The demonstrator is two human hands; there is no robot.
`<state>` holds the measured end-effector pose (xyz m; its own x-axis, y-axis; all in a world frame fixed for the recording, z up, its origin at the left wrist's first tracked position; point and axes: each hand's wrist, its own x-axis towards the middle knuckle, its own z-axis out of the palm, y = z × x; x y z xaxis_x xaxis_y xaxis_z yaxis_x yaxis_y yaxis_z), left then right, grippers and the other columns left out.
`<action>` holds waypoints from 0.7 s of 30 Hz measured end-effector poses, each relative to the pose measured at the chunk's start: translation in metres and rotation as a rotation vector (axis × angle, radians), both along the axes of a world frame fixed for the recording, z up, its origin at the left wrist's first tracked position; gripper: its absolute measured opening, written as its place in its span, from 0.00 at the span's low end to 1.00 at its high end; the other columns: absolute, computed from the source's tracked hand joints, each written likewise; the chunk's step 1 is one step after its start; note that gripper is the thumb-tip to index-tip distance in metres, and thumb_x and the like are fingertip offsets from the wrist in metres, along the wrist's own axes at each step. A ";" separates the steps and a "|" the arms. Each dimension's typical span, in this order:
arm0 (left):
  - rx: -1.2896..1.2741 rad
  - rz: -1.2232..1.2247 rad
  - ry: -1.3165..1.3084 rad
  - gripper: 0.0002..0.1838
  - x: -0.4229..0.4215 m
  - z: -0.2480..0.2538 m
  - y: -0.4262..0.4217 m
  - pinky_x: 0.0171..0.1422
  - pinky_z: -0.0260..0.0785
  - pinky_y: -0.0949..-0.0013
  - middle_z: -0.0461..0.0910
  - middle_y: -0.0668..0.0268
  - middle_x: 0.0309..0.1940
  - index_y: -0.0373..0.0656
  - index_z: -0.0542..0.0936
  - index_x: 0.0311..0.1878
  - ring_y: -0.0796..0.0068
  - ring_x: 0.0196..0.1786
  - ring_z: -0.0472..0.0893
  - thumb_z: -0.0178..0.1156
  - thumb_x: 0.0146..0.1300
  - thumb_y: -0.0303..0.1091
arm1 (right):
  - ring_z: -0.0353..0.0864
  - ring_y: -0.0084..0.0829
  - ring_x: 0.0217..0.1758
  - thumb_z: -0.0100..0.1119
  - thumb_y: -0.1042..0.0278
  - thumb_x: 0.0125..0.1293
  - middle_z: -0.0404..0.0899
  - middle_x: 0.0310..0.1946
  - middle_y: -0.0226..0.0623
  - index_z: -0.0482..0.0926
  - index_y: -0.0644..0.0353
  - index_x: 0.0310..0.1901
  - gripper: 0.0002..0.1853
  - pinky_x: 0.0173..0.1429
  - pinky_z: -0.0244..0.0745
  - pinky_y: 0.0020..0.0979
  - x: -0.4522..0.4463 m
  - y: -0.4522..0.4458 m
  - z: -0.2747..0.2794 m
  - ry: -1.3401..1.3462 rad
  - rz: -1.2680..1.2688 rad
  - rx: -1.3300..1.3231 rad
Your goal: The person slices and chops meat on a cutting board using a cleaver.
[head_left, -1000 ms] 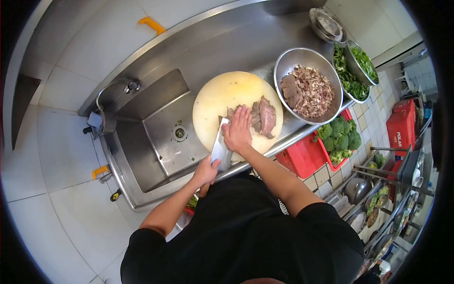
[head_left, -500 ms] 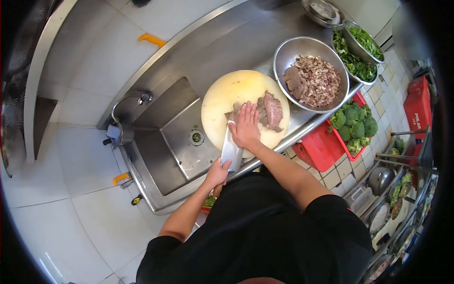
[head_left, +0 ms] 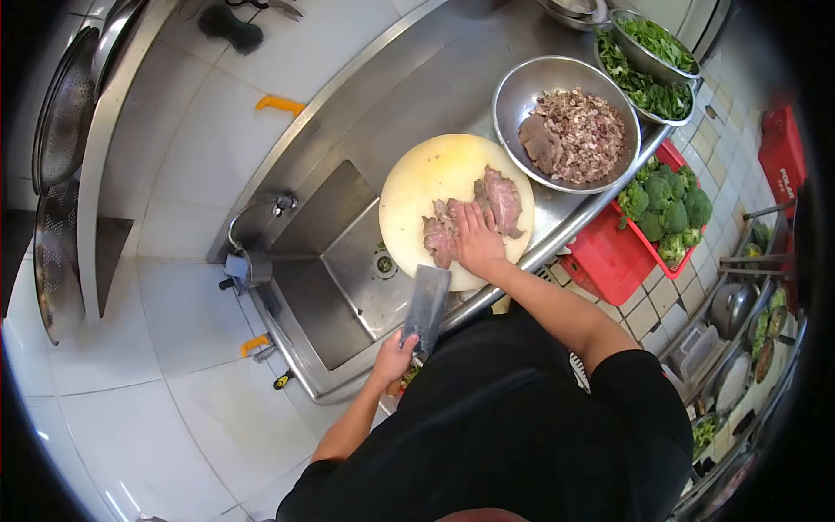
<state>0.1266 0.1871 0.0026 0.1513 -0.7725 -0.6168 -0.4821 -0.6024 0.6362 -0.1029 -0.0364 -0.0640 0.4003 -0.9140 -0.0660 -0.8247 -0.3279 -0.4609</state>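
Note:
A cleaver point(head_left: 426, 306) is gripped by its handle in my left hand point(head_left: 396, 357), closed, low in front of my body. Its wide blade points away from me, its tip at the near edge of the round cutting board point(head_left: 413, 170). My right hand point(head_left: 480, 244) lies flat on the board with fingers stretched out, on or against the meat. One piece of raw meat point(head_left: 441, 230) lies left of those fingers, and another piece of meat point(head_left: 502, 202) lies to their right. The fingers hide part of the meat between them.
A steel bowl of chopped meat point(head_left: 578, 139) stands right of the board, with bowls of cut greens point(head_left: 648, 91) behind it. To the left are the sink point(head_left: 339, 287) and faucet point(head_left: 283, 204). Broccoli point(head_left: 670, 204) fills a red basket point(head_left: 609, 261) below the counter edge.
The cleaver has come away from the meat, back towards my body, in my left hand. The left piece of meat is now more exposed. My right hand remains on the board.

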 end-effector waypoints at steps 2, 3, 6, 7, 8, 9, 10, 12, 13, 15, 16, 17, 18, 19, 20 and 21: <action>-0.012 0.122 0.031 0.13 -0.001 0.009 -0.013 0.17 0.63 0.67 0.72 0.69 0.16 0.43 0.76 0.53 0.76 0.14 0.72 0.56 0.81 0.44 | 0.63 0.56 0.80 0.54 0.59 0.73 0.66 0.74 0.61 0.53 0.70 0.79 0.39 0.81 0.58 0.52 0.000 -0.010 0.026 -0.069 -0.051 0.177; -0.036 0.169 0.021 0.14 0.002 0.010 -0.023 0.19 0.65 0.65 0.74 0.68 0.18 0.42 0.77 0.53 0.74 0.14 0.74 0.56 0.80 0.44 | 0.69 0.57 0.77 0.57 0.61 0.71 0.71 0.70 0.62 0.55 0.70 0.77 0.39 0.78 0.66 0.52 0.003 -0.014 0.037 -0.101 -0.078 0.265; -0.116 0.246 -0.032 0.16 0.012 0.003 -0.066 0.21 0.70 0.62 0.77 0.65 0.20 0.39 0.77 0.54 0.70 0.14 0.76 0.56 0.80 0.44 | 0.80 0.57 0.66 0.65 0.67 0.63 0.80 0.59 0.63 0.63 0.72 0.71 0.38 0.66 0.78 0.48 0.016 -0.023 0.037 -0.140 -0.179 0.345; -0.149 0.228 -0.074 0.16 0.014 0.001 -0.085 0.18 0.69 0.62 0.76 0.65 0.19 0.39 0.76 0.54 0.71 0.13 0.75 0.55 0.81 0.44 | 0.80 0.57 0.65 0.66 0.67 0.61 0.81 0.58 0.63 0.65 0.72 0.71 0.38 0.65 0.78 0.48 0.017 -0.027 0.040 -0.214 -0.177 0.358; -0.137 0.194 -0.079 0.16 0.012 0.010 -0.104 0.17 0.69 0.61 0.76 0.64 0.20 0.38 0.75 0.54 0.70 0.13 0.75 0.55 0.81 0.43 | 0.81 0.57 0.64 0.68 0.67 0.59 0.82 0.56 0.63 0.66 0.73 0.70 0.39 0.64 0.78 0.47 0.017 -0.030 0.043 -0.287 -0.172 0.373; -0.128 0.164 -0.082 0.16 0.007 0.019 -0.120 0.16 0.68 0.61 0.75 0.63 0.20 0.37 0.75 0.53 0.69 0.13 0.75 0.54 0.81 0.43 | 0.81 0.57 0.63 0.69 0.67 0.57 0.82 0.55 0.63 0.67 0.73 0.69 0.39 0.64 0.79 0.47 0.016 -0.034 0.047 -0.358 -0.163 0.386; -0.104 0.157 -0.060 0.16 0.008 0.012 -0.130 0.16 0.68 0.61 0.75 0.63 0.20 0.36 0.74 0.53 0.69 0.13 0.75 0.54 0.81 0.43 | 0.82 0.57 0.61 0.69 0.68 0.57 0.83 0.53 0.63 0.68 0.73 0.68 0.38 0.63 0.79 0.46 0.014 -0.038 0.057 -0.411 -0.180 0.357; -0.056 0.149 -0.015 0.17 0.013 -0.008 -0.141 0.16 0.68 0.61 0.75 0.62 0.21 0.35 0.74 0.53 0.69 0.13 0.75 0.54 0.81 0.42 | 0.84 0.57 0.57 0.69 0.69 0.57 0.83 0.49 0.61 0.71 0.72 0.67 0.36 0.62 0.79 0.45 0.004 -0.047 0.080 -0.518 -0.205 0.304; -0.062 0.165 -0.018 0.16 0.013 -0.012 -0.141 0.16 0.68 0.61 0.75 0.62 0.21 0.35 0.74 0.53 0.70 0.13 0.75 0.54 0.81 0.42 | 0.83 0.57 0.58 0.69 0.69 0.57 0.83 0.50 0.60 0.72 0.71 0.67 0.35 0.63 0.78 0.46 -0.003 -0.050 0.095 -0.518 -0.218 0.281; -0.074 0.183 -0.029 0.16 0.013 -0.017 -0.142 0.16 0.68 0.62 0.75 0.62 0.21 0.35 0.74 0.54 0.70 0.13 0.74 0.54 0.81 0.42 | 0.80 0.58 0.59 0.69 0.68 0.58 0.82 0.52 0.58 0.73 0.69 0.66 0.33 0.65 0.76 0.48 -0.021 -0.056 0.119 -0.526 -0.257 0.231; -0.072 0.197 -0.011 0.16 0.014 -0.018 -0.141 0.16 0.68 0.62 0.75 0.62 0.21 0.35 0.74 0.53 0.71 0.13 0.74 0.54 0.81 0.42 | 0.79 0.58 0.61 0.68 0.69 0.58 0.80 0.53 0.57 0.74 0.69 0.65 0.32 0.66 0.74 0.49 -0.027 -0.057 0.111 -0.411 -0.291 0.078; -0.069 0.212 0.007 0.16 0.014 -0.019 -0.140 0.16 0.67 0.62 0.76 0.62 0.21 0.36 0.74 0.53 0.71 0.13 0.73 0.54 0.81 0.42 | 0.77 0.57 0.62 0.68 0.69 0.59 0.79 0.55 0.57 0.75 0.68 0.65 0.31 0.68 0.73 0.50 -0.031 -0.057 0.097 -0.295 -0.321 -0.075; -0.067 0.225 0.025 0.16 0.014 -0.020 -0.139 0.15 0.67 0.63 0.76 0.62 0.22 0.36 0.74 0.53 0.71 0.13 0.73 0.54 0.81 0.42 | 0.75 0.57 0.64 0.67 0.70 0.60 0.78 0.56 0.56 0.75 0.68 0.64 0.30 0.70 0.71 0.51 -0.032 -0.056 0.083 -0.180 -0.348 -0.229; -0.063 0.241 0.052 0.15 0.015 -0.021 -0.137 0.15 0.66 0.63 0.75 0.63 0.21 0.36 0.74 0.54 0.72 0.12 0.72 0.54 0.81 0.41 | 0.73 0.57 0.66 0.66 0.70 0.60 0.76 0.58 0.56 0.75 0.67 0.65 0.29 0.71 0.69 0.52 -0.031 -0.054 0.067 -0.189 -0.301 -0.255; -0.062 0.255 0.079 0.15 0.016 -0.021 -0.137 0.15 0.65 0.64 0.74 0.64 0.20 0.37 0.75 0.54 0.73 0.12 0.71 0.54 0.81 0.41 | 0.71 0.57 0.68 0.65 0.71 0.61 0.75 0.60 0.56 0.75 0.67 0.65 0.29 0.72 0.67 0.52 -0.030 -0.053 0.050 -0.199 -0.254 -0.282; -0.058 0.269 0.107 0.14 0.017 -0.021 -0.137 0.14 0.64 0.64 0.74 0.65 0.20 0.38 0.75 0.54 0.74 0.12 0.70 0.54 0.82 0.41 | 0.69 0.57 0.70 0.64 0.71 0.62 0.73 0.62 0.56 0.74 0.66 0.66 0.29 0.73 0.66 0.53 -0.028 -0.051 0.049 -0.208 -0.208 -0.306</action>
<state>0.1434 0.0505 -0.0189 0.2917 -0.7481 -0.5961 -0.2385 -0.6604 0.7121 -0.1304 -0.0870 -0.0146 0.1813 -0.9416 0.2838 -0.7877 -0.3119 -0.5314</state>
